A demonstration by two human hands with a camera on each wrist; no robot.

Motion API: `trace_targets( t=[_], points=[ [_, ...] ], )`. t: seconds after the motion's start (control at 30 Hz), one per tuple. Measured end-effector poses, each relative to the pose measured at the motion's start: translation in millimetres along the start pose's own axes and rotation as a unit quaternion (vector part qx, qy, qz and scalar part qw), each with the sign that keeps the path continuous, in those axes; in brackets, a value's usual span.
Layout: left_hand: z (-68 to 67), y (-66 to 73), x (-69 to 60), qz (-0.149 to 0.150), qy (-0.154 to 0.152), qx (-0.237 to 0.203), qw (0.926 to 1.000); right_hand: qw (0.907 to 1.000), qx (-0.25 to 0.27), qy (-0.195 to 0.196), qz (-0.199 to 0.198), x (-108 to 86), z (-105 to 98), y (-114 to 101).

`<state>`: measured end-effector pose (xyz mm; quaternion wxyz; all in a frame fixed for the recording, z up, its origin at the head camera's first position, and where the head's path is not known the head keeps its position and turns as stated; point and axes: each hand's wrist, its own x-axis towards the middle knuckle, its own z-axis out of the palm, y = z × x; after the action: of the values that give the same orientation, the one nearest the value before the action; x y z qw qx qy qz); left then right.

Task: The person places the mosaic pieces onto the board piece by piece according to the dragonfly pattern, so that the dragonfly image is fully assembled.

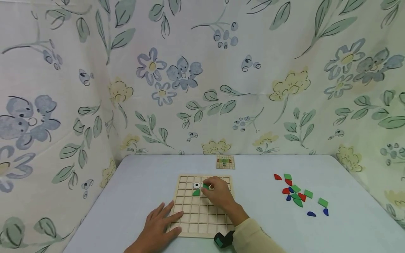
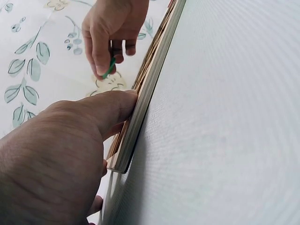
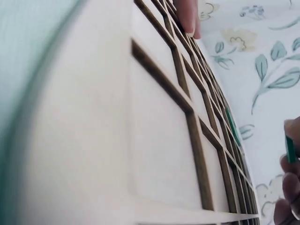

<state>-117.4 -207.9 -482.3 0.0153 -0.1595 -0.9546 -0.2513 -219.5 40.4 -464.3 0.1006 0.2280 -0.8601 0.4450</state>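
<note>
A wooden grid board (image 1: 190, 230) lies on the white table. In one of its upper cells is a white disc with a black centre (image 1: 197, 185), and just below it a green piece (image 1: 196, 192). My right hand (image 1: 221, 195) pinches another green piece (image 1: 205, 186) between thumb and fingers, above the board to the right of the disc; the right wrist view shows this green piece (image 3: 290, 149) edge-on. My left hand (image 1: 158, 226) rests with spread fingers on the board's lower left edge. In the left wrist view its thumb (image 2: 112, 105) touches the board's side (image 2: 140, 108).
A small card with a coloured pattern on a grid (image 1: 225, 162) lies beyond the board. To the right, several loose green pieces (image 1: 323, 202), red pieces (image 1: 277, 177) and blue pieces (image 1: 311, 213) are scattered. Floral cloth (image 1: 221, 77) hangs behind the table.
</note>
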Motion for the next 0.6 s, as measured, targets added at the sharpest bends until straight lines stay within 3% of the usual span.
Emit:
trace_targets(
  t=[0.3, 0.6],
  points=[
    [0.7, 0.7, -1.0, 0.003, 0.003, 0.001, 1.0, 0.9984, -0.046, -0.027, -0.018, -0.7, 10.5, 8.0],
    [0.5, 0.3, -0.7, 0.017, 0.012, -0.001, 0.9998, 0.9954, -0.081, -0.024, -0.045, -0.5, 12.7, 8.2]
  ],
)
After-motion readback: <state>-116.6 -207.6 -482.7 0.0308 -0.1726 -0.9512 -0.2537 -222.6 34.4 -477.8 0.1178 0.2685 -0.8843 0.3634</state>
